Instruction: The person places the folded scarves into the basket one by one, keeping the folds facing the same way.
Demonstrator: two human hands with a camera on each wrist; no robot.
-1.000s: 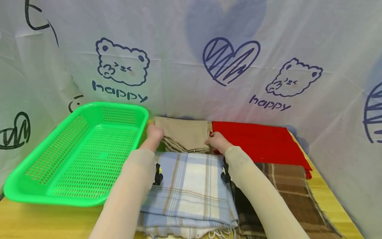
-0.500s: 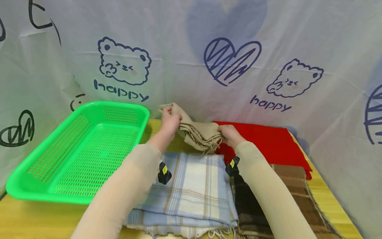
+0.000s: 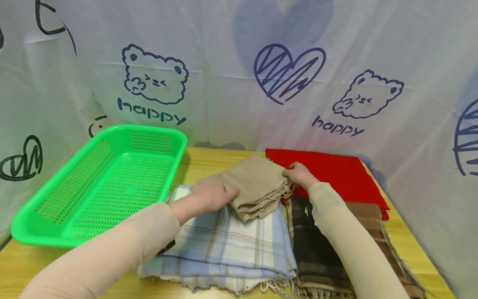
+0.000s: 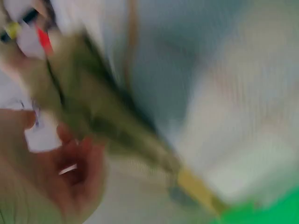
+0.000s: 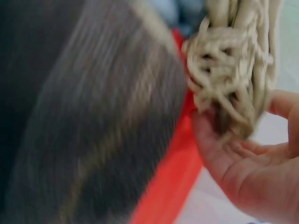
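A folded beige cloth [image 3: 257,178] with fringed edges is held up between both hands, its lower corner over the blue and white plaid cloth [image 3: 239,236]. The left hand [image 3: 210,194] grips its left side, thumb on top; the left wrist view is blurred, with the hand [image 4: 60,172] beside the cloth [image 4: 93,93]. At the fringed right corner, the right hand [image 3: 300,174] pinches the cloth. In the right wrist view, the thumb and fingers of that hand [image 5: 257,172] lie on both sides of the fringe [image 5: 224,70].
A green perforated basket [image 3: 24,224] stands at the left of the wooden table [image 3: 203,160]. A folded red cloth [image 3: 328,166] lies at the back right, with a brown and black plaid cloth [image 3: 317,253] in front of it. A printed curtain [image 3: 224,99] hangs behind the table.
The beige cloth has been lifted from the back of the table and brought forward and right. The left hand has come down and nearer with its side, while the right hand has moved slightly right.
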